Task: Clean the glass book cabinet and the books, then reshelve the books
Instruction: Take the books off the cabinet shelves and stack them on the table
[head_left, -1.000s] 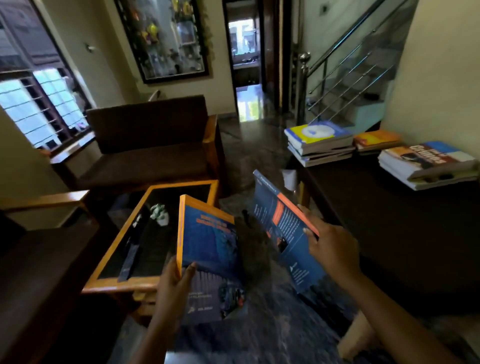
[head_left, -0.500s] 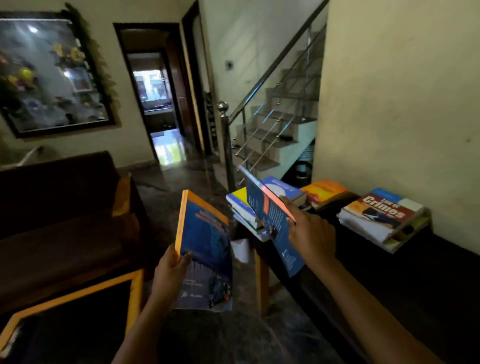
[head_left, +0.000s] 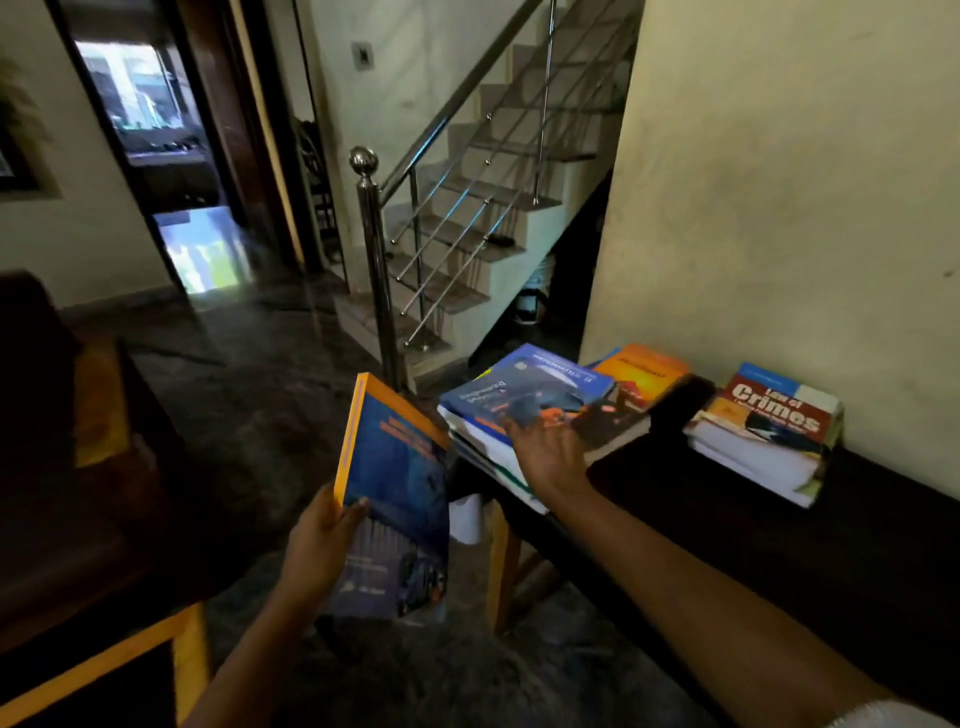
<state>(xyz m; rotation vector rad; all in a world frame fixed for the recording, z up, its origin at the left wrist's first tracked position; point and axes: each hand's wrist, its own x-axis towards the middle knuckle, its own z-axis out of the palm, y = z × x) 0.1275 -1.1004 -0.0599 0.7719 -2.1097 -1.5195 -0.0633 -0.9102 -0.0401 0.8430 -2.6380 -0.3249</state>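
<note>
Nearest, the left hand (head_left: 317, 545) grips a blue book with an orange spine (head_left: 400, 493) by its lower left edge, thumb on the cover, holding it upright and clear of the dark tabletop (head_left: 779, 545). Just past it, the right hand (head_left: 550, 452) reaches over the tabletop's front edge and rests on a stack of books (head_left: 493, 457) at its far end. The fingers seem stretched flat across the top blue cover (head_left: 498, 400) rather than curled round it, though motion blur smears them. The two hands are apart, the held book between them. A second blue book (head_left: 556, 371) lies askew on the same stack. Beside it, toward the tabletop's wall-side edge, lies an orange book (head_left: 644, 371), and further right along that edge is another pile topped by a red "Law of Crimes" volume (head_left: 769, 415), against the pale wall (head_left: 779, 208). Beyond the tabletop's far end stand a steel railing post (head_left: 374, 270) and a staircase (head_left: 467, 218), with a doorway (head_left: 156, 130) farthest off.
</note>
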